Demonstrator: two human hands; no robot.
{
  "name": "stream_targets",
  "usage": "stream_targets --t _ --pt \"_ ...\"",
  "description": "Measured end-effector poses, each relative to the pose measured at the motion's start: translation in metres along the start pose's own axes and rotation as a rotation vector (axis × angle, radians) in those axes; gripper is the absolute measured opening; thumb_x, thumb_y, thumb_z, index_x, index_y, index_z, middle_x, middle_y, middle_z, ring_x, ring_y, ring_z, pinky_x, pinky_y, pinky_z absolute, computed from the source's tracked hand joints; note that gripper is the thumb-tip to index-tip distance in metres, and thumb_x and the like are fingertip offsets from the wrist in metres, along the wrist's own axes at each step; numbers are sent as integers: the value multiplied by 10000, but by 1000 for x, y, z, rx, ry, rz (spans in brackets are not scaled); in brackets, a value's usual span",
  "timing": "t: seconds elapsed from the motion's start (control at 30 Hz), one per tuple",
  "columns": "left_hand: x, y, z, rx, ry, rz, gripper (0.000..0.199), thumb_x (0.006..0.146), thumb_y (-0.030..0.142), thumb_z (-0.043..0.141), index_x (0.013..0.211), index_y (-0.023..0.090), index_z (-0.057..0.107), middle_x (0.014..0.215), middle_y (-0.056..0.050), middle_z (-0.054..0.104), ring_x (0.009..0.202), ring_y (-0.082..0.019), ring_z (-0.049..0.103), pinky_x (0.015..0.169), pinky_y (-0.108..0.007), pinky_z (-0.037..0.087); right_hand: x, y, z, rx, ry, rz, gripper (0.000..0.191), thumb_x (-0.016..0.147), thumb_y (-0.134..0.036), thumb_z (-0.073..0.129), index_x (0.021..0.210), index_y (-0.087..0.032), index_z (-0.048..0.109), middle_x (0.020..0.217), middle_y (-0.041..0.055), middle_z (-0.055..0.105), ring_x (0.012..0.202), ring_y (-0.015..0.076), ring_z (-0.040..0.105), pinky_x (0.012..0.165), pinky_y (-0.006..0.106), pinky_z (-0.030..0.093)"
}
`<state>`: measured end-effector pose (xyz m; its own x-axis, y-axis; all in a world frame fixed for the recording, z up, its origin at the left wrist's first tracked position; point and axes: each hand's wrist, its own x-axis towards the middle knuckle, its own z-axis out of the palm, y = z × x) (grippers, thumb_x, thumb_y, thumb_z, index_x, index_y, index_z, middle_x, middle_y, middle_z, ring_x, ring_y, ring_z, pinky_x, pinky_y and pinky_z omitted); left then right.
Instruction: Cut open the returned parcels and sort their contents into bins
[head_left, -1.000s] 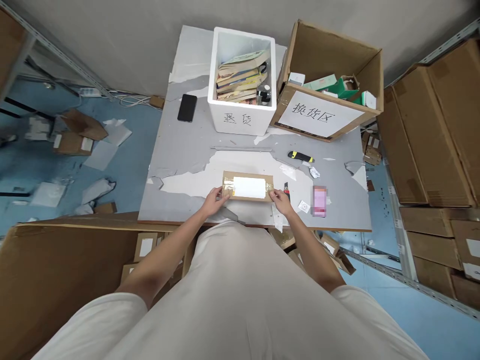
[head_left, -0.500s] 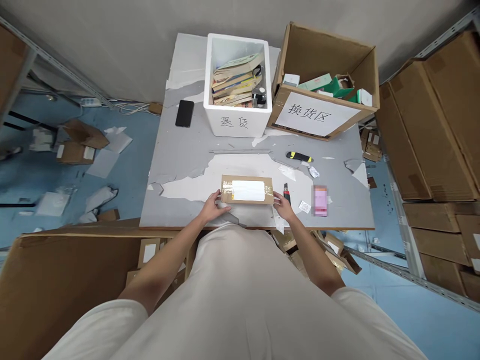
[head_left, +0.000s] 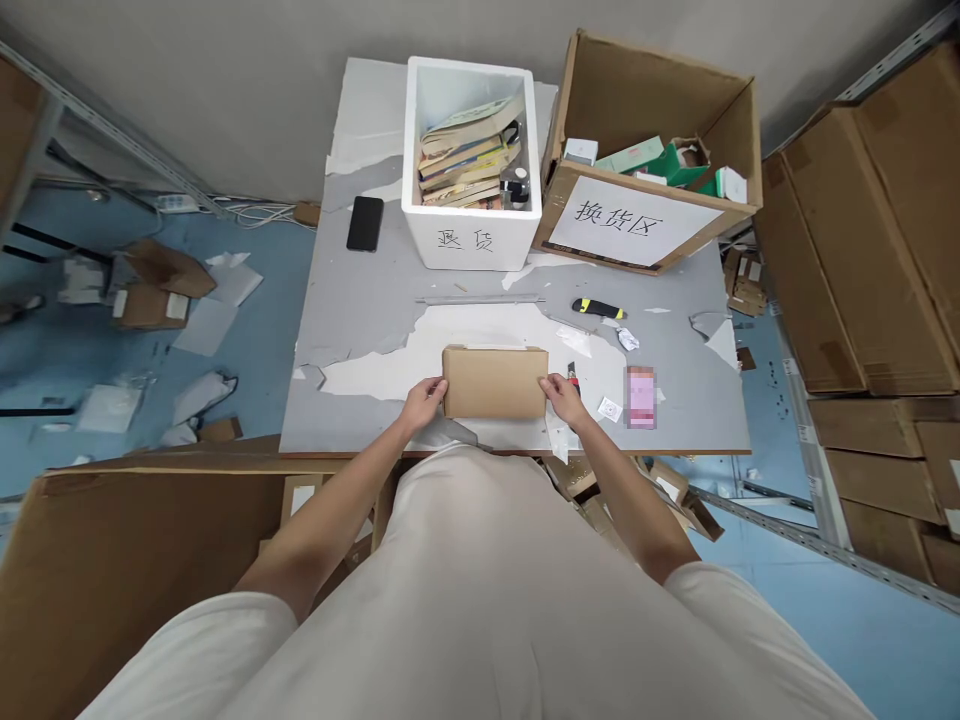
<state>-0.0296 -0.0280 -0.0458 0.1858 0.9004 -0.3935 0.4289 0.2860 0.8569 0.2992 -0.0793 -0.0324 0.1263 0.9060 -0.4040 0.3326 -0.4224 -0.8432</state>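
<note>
A small flat brown cardboard box (head_left: pixel 495 383) is held between my two hands over the front of the grey table (head_left: pixel 360 320). Its plain side faces up, with no label showing. My left hand (head_left: pixel 426 400) grips its left end with thumb and fingers. At the right end, my right hand (head_left: pixel 562 396) pinches the edge. A red and black cutter (head_left: pixel 573 376) lies just beyond my right hand, partly hidden by it. Near it are a small white paper square (head_left: pixel 609 409) and a pink, blurred-out rectangle (head_left: pixel 641 397).
At the back stand a white foam box (head_left: pixel 471 240) with books and a large carton (head_left: pixel 555 215) with small boxes. A black phone (head_left: pixel 365 223) and a yellow-black cutter (head_left: pixel 598 308) lie on the table. Stacked cartons (head_left: pixel 855 250) line the right side.
The box has been turned over: its white label and tape faced up before, and a plain brown side faces up now. My fingers have closed on its ends.
</note>
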Motion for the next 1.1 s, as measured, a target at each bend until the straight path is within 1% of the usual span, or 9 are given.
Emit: stream_targets --t 0.17,0.33,0.43,0.5,0.6,0.7,0.77,0.97,1.1 --pt "10 -13 11 -80 16 -102 513 820 585 455 998 157 672 1133 -112 629 992 -232 613 743 -336 548 11 3 8 -129 10 79 460 827 -600 457 811 -172 625 820 68 680 801 203 612 776 332 479" --pt "7 -31 7 -111 7 -125 498 824 452 447 1192 152 598 1205 -132 608 1027 -220 618 818 -368 543 4 22 10 40 -13 116 463 896 -491 336 1071 -175 626 952 70 691 838 175 639 780 324 514" --pt "1 -41 2 -88 13 -125 518 734 357 547 1202 139 590 1191 -149 623 998 -229 635 890 -428 516 -7 32 7 73 6 149 395 835 -351 475 1171 -179 592 1070 92 676 842 173 648 817 353 522" --pt "-5 -45 0 -75 -1 -115 542 666 316 606 1178 137 604 1196 -157 626 1002 -245 640 922 -456 499 -14 35 6 43 0 149 440 750 -242 568 1186 -187 588 1145 104 656 811 174 649 823 374 525" --pt "-12 -48 1 -62 -43 -90 601 598 304 668 1176 152 606 1237 -157 614 1061 -284 627 915 -475 503 -22 35 8 -4 -83 122 561 675 -142 618 1228 -219 560 1239 101 617 799 174 657 789 372 542" --pt "-15 -46 5 -15 -110 -39 659 595 355 699 1219 176 581 1251 -144 615 1127 -310 597 922 -482 498 -25 32 15 -38 -170 75 601 672 -128 654 1252 -229 532 1240 90 621 912 194 661 829 367 536" --pt "-15 -43 7 13 -137 -13 670 631 414 686 1245 175 561 1253 -142 615 1147 -313 584 938 -487 487 -26 29 19 -25 -168 67 558 696 -145 654 1237 -214 535 1212 90 636 973 202 652 875 374 518" --pt "-20 -23 0 36 -154 68 603 747 529 588 1231 171 568 1278 -129 602 1197 -296 547 985 -484 452 -29 16 14 85 -186 29 372 782 -300 614 1135 -194 564 1105 82 673 969 198 643 914 377 487" --pt "-27 8 -7 3 -104 92 611 748 548 610 1210 150 569 1257 -138 608 1159 -278 573 961 -434 480 -22 -3 -1 20 -43 -25 302 860 -442 498 1031 -200 555 1081 82 660 988 198 620 905 357 472"
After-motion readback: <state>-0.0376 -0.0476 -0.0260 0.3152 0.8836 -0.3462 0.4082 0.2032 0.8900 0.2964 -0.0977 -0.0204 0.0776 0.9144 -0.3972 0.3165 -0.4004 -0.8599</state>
